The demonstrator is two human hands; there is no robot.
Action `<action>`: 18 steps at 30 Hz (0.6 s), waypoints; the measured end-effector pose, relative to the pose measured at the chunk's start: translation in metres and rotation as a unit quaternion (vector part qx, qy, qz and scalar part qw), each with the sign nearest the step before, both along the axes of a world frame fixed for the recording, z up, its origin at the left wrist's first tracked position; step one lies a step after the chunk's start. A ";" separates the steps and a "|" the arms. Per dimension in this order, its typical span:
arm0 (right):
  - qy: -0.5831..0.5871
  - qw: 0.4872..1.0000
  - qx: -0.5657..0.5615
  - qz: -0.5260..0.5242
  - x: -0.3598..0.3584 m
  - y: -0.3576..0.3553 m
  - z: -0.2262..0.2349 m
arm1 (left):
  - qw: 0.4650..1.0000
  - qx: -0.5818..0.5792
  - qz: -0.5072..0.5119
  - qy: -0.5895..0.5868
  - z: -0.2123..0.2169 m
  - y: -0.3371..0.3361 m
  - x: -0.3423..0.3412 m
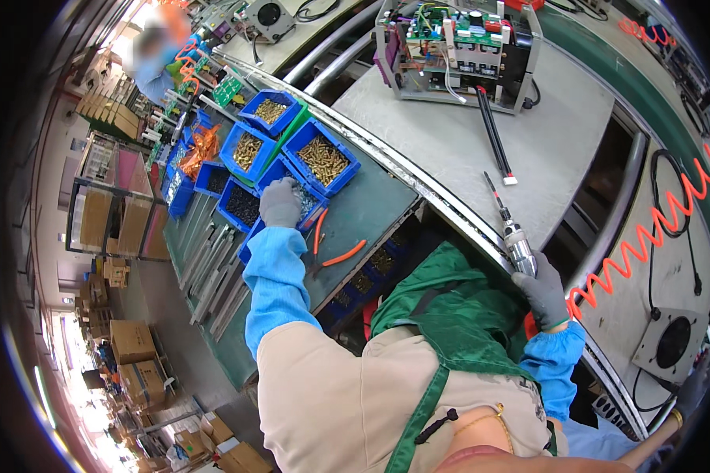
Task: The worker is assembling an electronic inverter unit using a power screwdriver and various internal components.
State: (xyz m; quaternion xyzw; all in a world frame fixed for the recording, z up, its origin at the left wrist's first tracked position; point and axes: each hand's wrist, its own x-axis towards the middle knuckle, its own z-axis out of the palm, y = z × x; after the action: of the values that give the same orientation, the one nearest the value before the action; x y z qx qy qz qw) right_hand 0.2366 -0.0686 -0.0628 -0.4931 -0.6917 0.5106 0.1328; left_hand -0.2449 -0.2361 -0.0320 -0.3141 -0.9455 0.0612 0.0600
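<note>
My left hand [281, 203], in a grey glove, reaches into a blue bin [280, 169] of small silver fasteners. Its fingertips dip among them, and whether they pinch any is hidden. An air screwdriver [519, 249] is gripped in my gloved right hand [546, 293], its long bit pointing up and away over the conveyor's edge. Beyond the bit stands an open metal chassis [459, 59] with green circuit boards and wiring. From it a black sleeved cable [493, 132] with a white plug lies toward me. Orange-handled pliers [344, 253] rest right of my left hand.
Blue bins of brass-coloured fasteners [319, 162] and black screws [242, 205] surround my left hand. Metal strips [222, 264] lie on the green bench. A coiled orange air hose [631, 272] runs beside my right hand. A fan panel [672, 343] sits at right. Another person [156, 67] is far left.
</note>
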 end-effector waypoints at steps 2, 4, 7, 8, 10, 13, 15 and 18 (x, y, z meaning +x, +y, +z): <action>0.012 1.000 -0.017 -0.021 -0.001 0.000 -0.001 | 0.997 0.058 -0.036 0.040 0.000 -0.016 -0.009; 0.010 1.000 -0.014 -0.010 -0.001 0.000 -0.001 | 0.982 0.184 -0.042 0.000 0.002 -0.031 -0.018; 0.011 0.999 -0.026 -0.014 -0.001 0.000 -0.002 | 0.962 0.261 -0.006 -0.075 0.006 -0.046 -0.029; 0.014 0.999 -0.033 -0.021 -0.001 0.000 -0.002 | 0.930 0.323 0.044 -0.169 0.007 -0.051 -0.032; 0.015 0.999 -0.033 -0.023 0.000 -0.001 -0.003 | 0.885 0.396 0.048 -0.239 0.011 -0.059 -0.040; 0.019 0.999 -0.030 -0.021 0.000 -0.001 -0.006 | 0.703 0.652 0.095 -0.268 0.022 -0.082 -0.056; 0.027 0.999 -0.023 -0.018 -0.001 0.000 -0.008 | 0.794 0.531 0.150 -0.255 0.024 -0.093 -0.069; 0.025 0.998 -0.038 -0.034 -0.002 0.000 -0.009 | 0.906 0.292 0.221 -0.211 0.020 -0.094 -0.087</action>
State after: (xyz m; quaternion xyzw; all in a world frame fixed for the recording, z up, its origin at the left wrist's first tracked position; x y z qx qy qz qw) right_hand 0.2343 -0.0683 -0.0715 -0.5078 -0.6511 0.5440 0.1489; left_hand -0.3320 -0.3303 -0.0123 -0.0712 -0.9568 -0.2739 -0.0667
